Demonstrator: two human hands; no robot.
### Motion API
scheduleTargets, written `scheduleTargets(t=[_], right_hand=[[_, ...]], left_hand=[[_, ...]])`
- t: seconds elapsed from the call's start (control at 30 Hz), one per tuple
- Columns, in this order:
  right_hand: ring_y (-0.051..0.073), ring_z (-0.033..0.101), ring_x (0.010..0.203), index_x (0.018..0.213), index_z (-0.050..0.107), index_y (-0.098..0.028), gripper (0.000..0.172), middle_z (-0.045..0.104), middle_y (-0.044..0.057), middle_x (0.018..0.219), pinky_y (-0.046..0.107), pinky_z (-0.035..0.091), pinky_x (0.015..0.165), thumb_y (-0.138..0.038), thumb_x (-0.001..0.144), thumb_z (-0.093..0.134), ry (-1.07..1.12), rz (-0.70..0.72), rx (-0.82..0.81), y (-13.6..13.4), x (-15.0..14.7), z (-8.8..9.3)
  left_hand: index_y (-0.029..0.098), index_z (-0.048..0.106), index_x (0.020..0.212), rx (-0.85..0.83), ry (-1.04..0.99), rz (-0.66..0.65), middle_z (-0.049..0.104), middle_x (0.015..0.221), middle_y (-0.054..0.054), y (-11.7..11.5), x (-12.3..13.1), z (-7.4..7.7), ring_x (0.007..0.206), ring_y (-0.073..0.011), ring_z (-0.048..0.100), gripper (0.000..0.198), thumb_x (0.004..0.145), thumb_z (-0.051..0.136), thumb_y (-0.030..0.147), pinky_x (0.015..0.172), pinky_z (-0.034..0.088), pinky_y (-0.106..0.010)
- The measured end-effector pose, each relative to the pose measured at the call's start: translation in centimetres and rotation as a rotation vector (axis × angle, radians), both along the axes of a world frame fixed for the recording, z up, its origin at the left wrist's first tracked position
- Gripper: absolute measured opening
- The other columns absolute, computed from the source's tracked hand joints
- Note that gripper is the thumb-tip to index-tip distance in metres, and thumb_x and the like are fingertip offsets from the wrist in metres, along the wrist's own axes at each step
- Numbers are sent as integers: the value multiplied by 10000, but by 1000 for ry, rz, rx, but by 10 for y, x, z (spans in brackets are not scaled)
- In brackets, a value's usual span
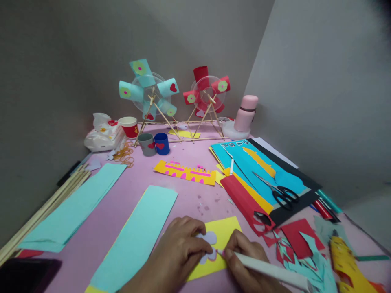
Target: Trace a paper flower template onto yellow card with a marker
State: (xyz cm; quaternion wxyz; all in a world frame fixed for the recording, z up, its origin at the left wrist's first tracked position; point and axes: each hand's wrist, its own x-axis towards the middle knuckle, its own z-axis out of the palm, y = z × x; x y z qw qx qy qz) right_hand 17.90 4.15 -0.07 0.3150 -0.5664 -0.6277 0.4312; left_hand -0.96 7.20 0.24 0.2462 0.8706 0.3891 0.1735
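At the near edge, a pale lilac flower-shaped paper cutout (210, 238) lies on a sheet of yellow paper (225, 226). My left hand (183, 246) presses the cutout down, thumb and fingers bent together over its left side. Closed around a white marker pen (269, 268), my right hand (246, 258) rests on the right part of the yellow sheet. The pen's pink tip touches the flower's right edge, where a thin reddish line shows. Left of my left hand lies a long light-blue paper strip (137, 234) with yellow beneath it.
Scissors (277, 190) lie on stacked coloured paper at right, near paper scraps (305, 256) and a yellow glue gun (350, 260). Two paper wheels, one light blue (140, 87) and one red (201, 79), stand at the back beside a pink bottle (245, 114). A dark phone (29, 274) lies front left.
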Motion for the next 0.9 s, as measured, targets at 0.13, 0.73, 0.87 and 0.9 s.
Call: scheduleTargets(t=[0.13, 0.73, 0.87, 0.9], right_hand=[[98, 292, 434, 635, 360, -234, 181, 266, -93, 499, 259, 173, 463, -351, 772, 378, 19, 6, 8, 1, -1, 0], [95, 312, 435, 644, 406, -224, 182, 283, -92, 490, 251, 210, 463, -334, 789, 415, -19, 27, 46, 2, -4, 1], [99, 334, 439, 651, 411, -225, 170, 298, -90, 489, 247, 233, 472, -324, 788, 413, -47, 41, 73, 3, -6, 0], [101, 343, 443, 652, 413, -224, 171, 311, -87, 494, 246, 241, 477, -324, 790, 408, -52, 43, 80, 3, -6, 0]], left_hand=[[263, 594, 911, -59, -16, 24, 603, 981, 14, 0, 1, 2, 927, -157, 521, 142, 889, 481, 179, 812, 356, -327], [249, 572, 929, -100, -27, 52, 607, 1023, 2, -1, 1, 3, 973, -179, 525, 122, 864, 508, 168, 850, 361, -357], [246, 574, 926, -94, -34, 54, 609, 1022, -1, -1, 1, 3, 969, -181, 528, 121, 859, 512, 166, 846, 365, -357], [246, 575, 925, -96, -35, 55, 609, 1021, 1, -1, 1, 3, 970, -181, 528, 120, 858, 515, 167, 847, 365, -357]])
